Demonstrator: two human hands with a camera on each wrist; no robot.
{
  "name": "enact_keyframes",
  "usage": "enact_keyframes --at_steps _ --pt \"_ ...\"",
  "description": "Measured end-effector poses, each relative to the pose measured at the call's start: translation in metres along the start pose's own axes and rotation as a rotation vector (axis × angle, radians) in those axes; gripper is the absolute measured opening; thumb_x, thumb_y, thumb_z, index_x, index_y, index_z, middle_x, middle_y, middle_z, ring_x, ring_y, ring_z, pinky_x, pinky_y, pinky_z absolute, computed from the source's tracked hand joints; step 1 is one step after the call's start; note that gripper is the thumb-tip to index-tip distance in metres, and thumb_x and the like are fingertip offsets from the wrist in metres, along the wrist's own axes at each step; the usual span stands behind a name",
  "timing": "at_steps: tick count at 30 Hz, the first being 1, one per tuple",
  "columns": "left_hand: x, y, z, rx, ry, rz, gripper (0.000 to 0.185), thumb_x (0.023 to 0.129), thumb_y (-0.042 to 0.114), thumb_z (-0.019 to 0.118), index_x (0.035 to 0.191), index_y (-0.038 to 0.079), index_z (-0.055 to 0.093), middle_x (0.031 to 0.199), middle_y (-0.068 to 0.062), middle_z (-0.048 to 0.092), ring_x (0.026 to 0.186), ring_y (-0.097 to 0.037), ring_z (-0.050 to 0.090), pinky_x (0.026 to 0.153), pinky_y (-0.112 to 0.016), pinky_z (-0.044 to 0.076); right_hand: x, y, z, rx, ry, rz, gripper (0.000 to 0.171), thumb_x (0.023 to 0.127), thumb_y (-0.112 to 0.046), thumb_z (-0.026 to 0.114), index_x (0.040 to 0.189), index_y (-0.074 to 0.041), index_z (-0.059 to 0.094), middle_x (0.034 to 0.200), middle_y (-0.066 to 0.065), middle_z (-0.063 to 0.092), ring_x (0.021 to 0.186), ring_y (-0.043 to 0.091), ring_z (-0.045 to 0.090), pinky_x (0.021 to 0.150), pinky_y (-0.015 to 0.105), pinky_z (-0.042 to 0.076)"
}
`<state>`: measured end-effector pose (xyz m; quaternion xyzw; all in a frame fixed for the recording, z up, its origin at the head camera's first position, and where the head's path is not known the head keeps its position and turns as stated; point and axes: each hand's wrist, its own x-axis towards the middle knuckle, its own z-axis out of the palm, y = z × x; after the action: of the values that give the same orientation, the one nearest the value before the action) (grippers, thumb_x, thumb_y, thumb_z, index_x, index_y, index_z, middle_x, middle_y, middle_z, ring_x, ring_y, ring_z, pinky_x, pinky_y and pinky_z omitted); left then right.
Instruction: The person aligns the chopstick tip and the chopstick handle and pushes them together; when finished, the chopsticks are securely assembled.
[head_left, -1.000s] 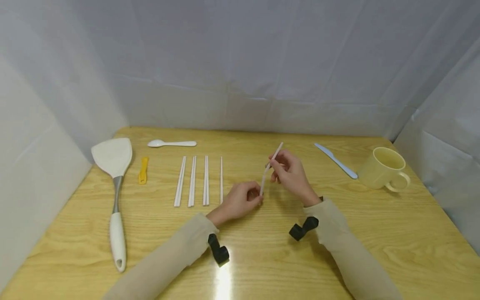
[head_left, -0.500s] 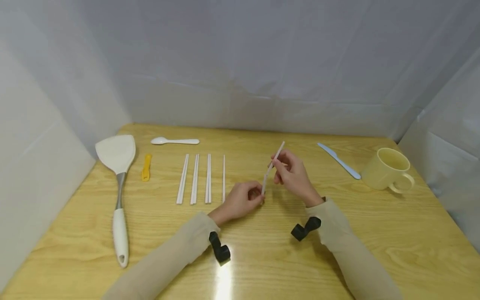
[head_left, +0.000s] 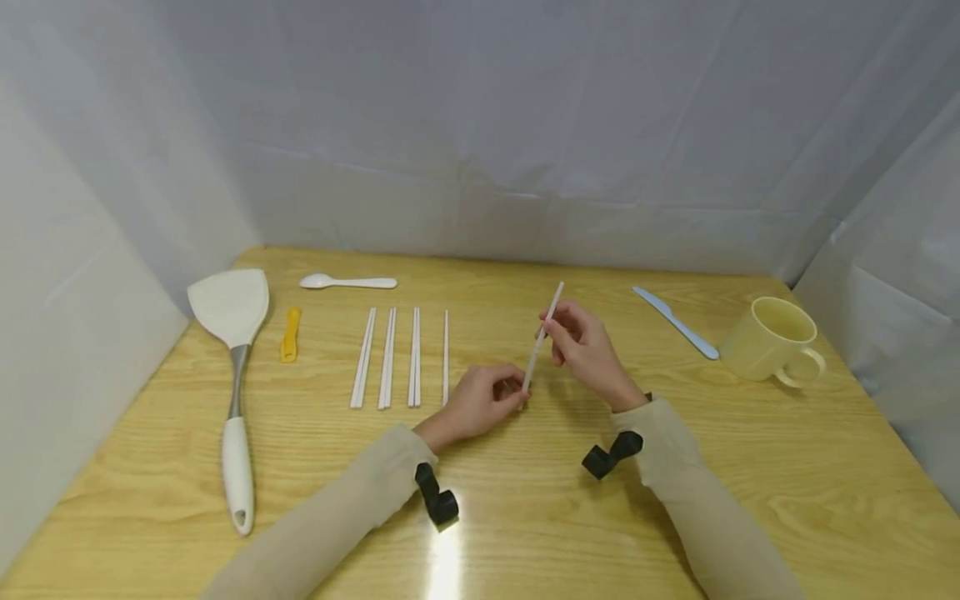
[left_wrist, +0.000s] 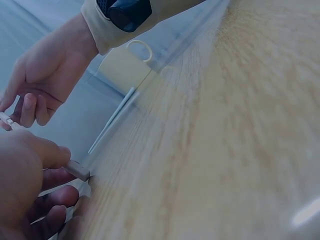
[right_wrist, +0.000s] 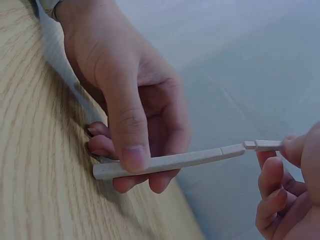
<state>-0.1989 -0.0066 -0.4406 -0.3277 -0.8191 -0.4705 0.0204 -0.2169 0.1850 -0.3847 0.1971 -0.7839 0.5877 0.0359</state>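
Between my hands stands a white two-part chopstick (head_left: 533, 362), slanting up to the right. My left hand (head_left: 480, 402) holds its lower half, thumb against fingers, close to the table. My right hand (head_left: 587, 350) pinches the upper half. Seen from the right wrist, the thicker half (right_wrist: 185, 159) ends at a narrow peg (right_wrist: 250, 145), beyond which the other half runs into my right fingers. The two halves lie nearly in line; whether the peg is fully seated I cannot tell. Left of my hands lie several white chopsticks (head_left: 415, 358), three pairs and a single one.
A white spatula (head_left: 237, 375) lies at the left beside a small yellow tool (head_left: 291, 335). Behind the chopsticks is a white spoon (head_left: 348, 283). To the right are a blue knife (head_left: 675, 322) and a yellow mug (head_left: 768, 337). Pale cloth (head_left: 480, 125) borders the table.
The two halves of the chopstick, bent at the joint in the earlier frames, now line up nearly straight. Both hands have stayed almost in place, and the head view shifted slightly.
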Motion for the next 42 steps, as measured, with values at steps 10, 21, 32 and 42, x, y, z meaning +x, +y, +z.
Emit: enact_keyframes --at_steps 10,21,32,42 --pt "-0.001 -0.002 -0.002 0.013 -0.016 -0.027 0.009 0.087 0.009 0.07 0.095 0.004 0.071 0.078 -0.005 0.071 0.061 -0.002 0.053 0.055 -0.017 0.044 0.001 -0.001 0.0 -0.007 -0.017 0.015 0.02 0.102 -0.01 0.046 0.113 0.003 0.056 0.091 0.012 0.063 0.054 0.01 0.045 0.052 0.032 0.043" --pt "-0.004 -0.005 -0.006 0.002 -0.021 -0.037 0.011 0.087 0.009 0.069 0.096 0.002 0.071 0.08 -0.005 0.071 0.065 -0.003 0.056 0.058 -0.018 0.046 0.005 0.0 0.004 0.005 -0.025 -0.015 0.02 0.099 -0.009 0.052 0.112 0.004 0.059 0.088 0.009 0.061 0.056 0.011 0.043 0.053 0.026 0.04" --pt "-0.007 0.001 -0.002 0.03 -0.01 -0.047 0.006 0.087 0.01 0.07 0.091 0.006 0.071 0.076 -0.001 0.07 0.059 -0.001 0.053 0.053 -0.018 0.043 0.006 0.004 0.005 -0.01 -0.108 -0.076 0.012 0.098 -0.003 0.051 0.104 0.006 0.056 0.08 0.013 0.055 0.048 0.01 0.042 0.045 0.025 0.037" --pt "-0.005 0.007 0.01 0.061 0.016 -0.045 0.004 0.088 0.012 0.068 0.084 0.012 0.071 0.074 0.003 0.069 0.059 -0.001 0.05 0.053 -0.017 0.04 0.002 0.009 0.002 0.03 -0.169 -0.103 0.013 0.099 -0.001 0.048 0.105 0.009 0.052 0.083 0.02 0.054 0.048 0.01 0.042 0.045 0.026 0.038"
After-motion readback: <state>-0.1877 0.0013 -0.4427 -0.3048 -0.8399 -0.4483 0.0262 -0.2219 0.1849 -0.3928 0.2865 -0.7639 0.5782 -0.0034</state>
